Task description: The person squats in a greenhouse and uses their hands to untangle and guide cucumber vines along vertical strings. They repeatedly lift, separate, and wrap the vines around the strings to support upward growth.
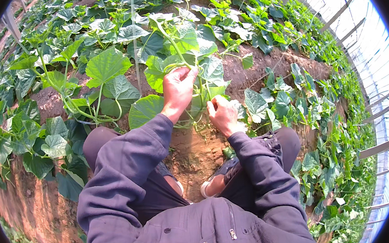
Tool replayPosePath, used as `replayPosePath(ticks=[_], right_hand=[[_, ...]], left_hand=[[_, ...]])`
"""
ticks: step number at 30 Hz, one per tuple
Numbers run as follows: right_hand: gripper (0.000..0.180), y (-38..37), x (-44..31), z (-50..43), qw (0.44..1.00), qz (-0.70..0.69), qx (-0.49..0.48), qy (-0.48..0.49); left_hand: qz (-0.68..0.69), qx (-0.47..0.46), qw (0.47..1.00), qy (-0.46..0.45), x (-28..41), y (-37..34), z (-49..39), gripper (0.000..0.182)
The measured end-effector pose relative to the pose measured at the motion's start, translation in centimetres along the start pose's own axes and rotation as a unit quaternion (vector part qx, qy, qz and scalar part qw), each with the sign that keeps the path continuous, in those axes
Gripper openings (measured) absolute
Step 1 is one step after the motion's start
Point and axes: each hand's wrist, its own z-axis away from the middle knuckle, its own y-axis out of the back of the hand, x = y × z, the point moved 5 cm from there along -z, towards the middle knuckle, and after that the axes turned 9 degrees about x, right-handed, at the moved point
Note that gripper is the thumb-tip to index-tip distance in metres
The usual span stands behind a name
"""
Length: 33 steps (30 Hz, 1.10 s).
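Note:
Thumb and fingers of my left hand (179,89) pinch a thick green vine stem (175,46), which looks like cucumber and rises from the grip toward the top of the view. Lower and to the right, my right hand (224,113) has its fingers curled in beside thin stalks (208,89) of the same plant. Whether it grips one of them is hidden by the fingers. Broad leaves (187,37) surround the held stem, and a large round leaf (145,111) spreads left of my left wrist.
Another bent vine (75,107) grows to the left, near my knee. A pale upright string (135,40) hangs left of the held plant. Bare soil (191,149) lies between my shoes. Leafy rows run on both sides, and greenhouse frame bars (382,146) curve along the right.

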Motion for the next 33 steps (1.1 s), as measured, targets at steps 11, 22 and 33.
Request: replayPosePath(ticks=[11, 22, 33], right_hand=[[0.043, -1.5, -0.9, 1.4, 0.981, -0.092, 0.012, 0.172], [0.015, -0.5, -3.0, 2.2, 0.954, 0.019, 0.118, 0.275], [0.008, -0.1, -5.0, 2.8, 0.888, 0.030, 0.103, 0.447]], left_hand=[[-0.027, 0.003, 0.999, 0.038, 0.1, 1.3, -0.7, 0.024], [-0.015, 0.028, 0.999, 0.009, 1.7, 1.5, -1.1, 0.030], [-0.012, 0.029, 1.000, 0.006, 1.3, 1.9, -1.2, 0.029]])
